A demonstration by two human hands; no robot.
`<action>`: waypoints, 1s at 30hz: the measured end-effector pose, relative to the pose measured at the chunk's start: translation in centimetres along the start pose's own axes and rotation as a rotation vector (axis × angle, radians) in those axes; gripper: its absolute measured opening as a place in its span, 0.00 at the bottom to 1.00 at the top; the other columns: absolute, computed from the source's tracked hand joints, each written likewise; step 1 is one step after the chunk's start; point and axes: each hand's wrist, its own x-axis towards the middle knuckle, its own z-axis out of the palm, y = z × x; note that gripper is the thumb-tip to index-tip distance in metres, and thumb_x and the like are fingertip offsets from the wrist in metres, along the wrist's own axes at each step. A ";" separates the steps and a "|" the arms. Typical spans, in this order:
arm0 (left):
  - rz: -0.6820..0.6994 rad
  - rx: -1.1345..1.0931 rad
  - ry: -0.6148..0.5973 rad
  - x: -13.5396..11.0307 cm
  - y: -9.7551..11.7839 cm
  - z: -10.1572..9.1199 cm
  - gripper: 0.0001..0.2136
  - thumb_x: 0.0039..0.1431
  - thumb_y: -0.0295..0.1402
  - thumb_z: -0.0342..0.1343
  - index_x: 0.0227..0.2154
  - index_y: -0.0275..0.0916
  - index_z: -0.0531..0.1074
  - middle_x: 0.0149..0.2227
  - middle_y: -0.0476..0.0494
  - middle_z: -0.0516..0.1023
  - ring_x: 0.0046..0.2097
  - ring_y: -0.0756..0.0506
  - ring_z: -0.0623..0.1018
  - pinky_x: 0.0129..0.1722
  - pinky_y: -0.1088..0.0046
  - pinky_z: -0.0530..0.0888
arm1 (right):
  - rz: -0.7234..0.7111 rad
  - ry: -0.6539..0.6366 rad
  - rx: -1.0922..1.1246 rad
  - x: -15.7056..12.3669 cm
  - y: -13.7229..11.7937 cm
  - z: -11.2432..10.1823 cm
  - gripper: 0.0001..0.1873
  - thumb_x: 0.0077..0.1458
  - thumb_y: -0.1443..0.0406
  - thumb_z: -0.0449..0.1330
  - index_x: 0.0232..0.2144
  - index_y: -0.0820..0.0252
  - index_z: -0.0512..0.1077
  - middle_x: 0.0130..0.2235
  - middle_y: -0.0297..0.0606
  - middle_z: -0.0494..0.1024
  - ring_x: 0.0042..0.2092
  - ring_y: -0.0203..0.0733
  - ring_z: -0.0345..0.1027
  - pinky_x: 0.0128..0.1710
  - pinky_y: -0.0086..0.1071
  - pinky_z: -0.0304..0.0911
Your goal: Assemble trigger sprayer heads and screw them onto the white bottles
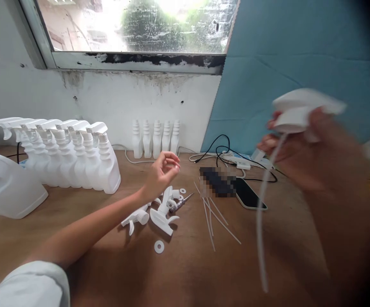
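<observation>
My right hand (319,157), raised at the right and blurred by motion, grips a white trigger sprayer head (295,111). Its long thin dip tube (260,226) hangs down over the table. Nothing shows in my left hand (163,172), which hovers over the table with its fingers loosely curled and slightly apart. Beneath it lie several loose white trigger sprayer heads (162,219), partly hidden by my left forearm. A white washer ring (159,246) rests in front of them, and a pointed screwdriver-like tool (181,202) lies beside them.
White spray bottles with sprayer heads (108,166) stand in a row at the left, near a tilted larger-looking bottle (9,183). Small white bottles (157,138) line the wall. Loose thin tubes (211,221), a phone (249,194), and tangled cables (223,149) lie right of centre.
</observation>
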 end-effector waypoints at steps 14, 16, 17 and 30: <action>0.488 0.619 -0.355 -6.5 1.7 -4.3 0.26 0.61 0.30 0.54 0.61 0.45 0.55 0.55 0.39 0.69 0.56 0.42 0.67 0.52 0.61 0.73 | 0.930 -0.704 0.633 -9.1 4.9 13.1 0.13 0.58 0.57 0.58 0.35 0.63 0.71 0.30 0.35 0.70 0.30 0.31 0.64 0.30 0.24 0.62; 0.458 0.577 -0.321 -6.5 1.1 -4.3 0.26 0.61 0.30 0.54 0.61 0.47 0.56 0.55 0.39 0.70 0.55 0.43 0.68 0.52 0.61 0.73 | 0.945 -0.735 0.633 -8.7 5.2 12.8 0.15 0.58 0.56 0.58 0.37 0.64 0.71 0.33 0.39 0.72 0.33 0.34 0.67 0.30 0.26 0.63; 0.454 0.562 -0.302 -6.4 0.9 -4.2 0.26 0.61 0.29 0.54 0.61 0.48 0.57 0.55 0.40 0.70 0.55 0.43 0.68 0.52 0.60 0.73 | 0.956 -0.755 0.626 -8.4 5.2 12.6 0.16 0.58 0.56 0.58 0.38 0.65 0.71 0.34 0.41 0.73 0.35 0.36 0.68 0.31 0.27 0.64; 0.198 0.440 -0.184 -6.2 2.9 -4.8 0.11 0.61 0.30 0.54 0.46 0.40 0.69 0.46 0.40 0.70 0.48 0.45 0.72 0.49 0.67 0.72 | 0.090 -0.566 -0.269 -7.8 4.8 11.5 0.16 0.55 0.60 0.60 0.46 0.59 0.72 0.38 0.38 0.74 0.33 0.35 0.66 0.35 0.30 0.64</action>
